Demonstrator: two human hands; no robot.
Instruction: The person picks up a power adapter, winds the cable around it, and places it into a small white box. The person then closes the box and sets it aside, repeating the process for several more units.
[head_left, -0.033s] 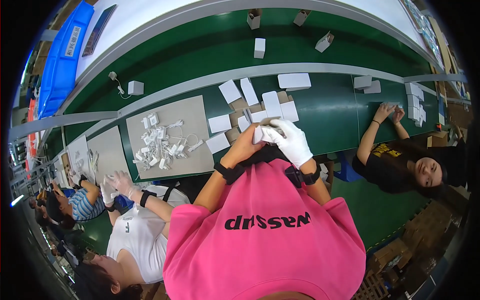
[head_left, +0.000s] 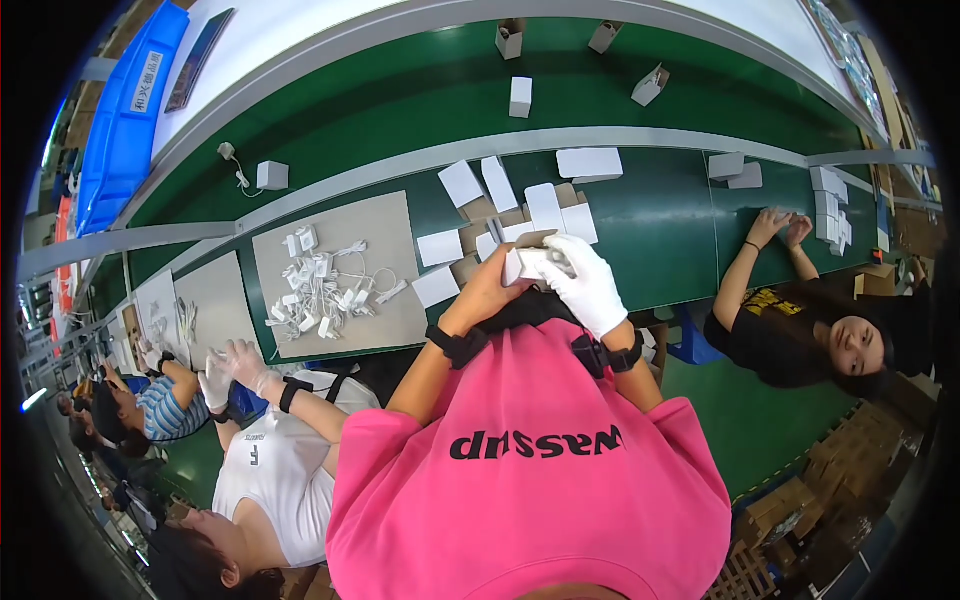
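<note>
While both hands meet at frame centre, the bare left hand [head_left: 492,290] and white-gloved right hand [head_left: 588,285] each keep a closed grip on one small white box [head_left: 528,262]. About eight flat white cartons [head_left: 545,205] lie just above it on the green counter [head_left: 660,230]. One grey board [head_left: 335,275] at centre left carries tangled white cables, too small to count.
</note>
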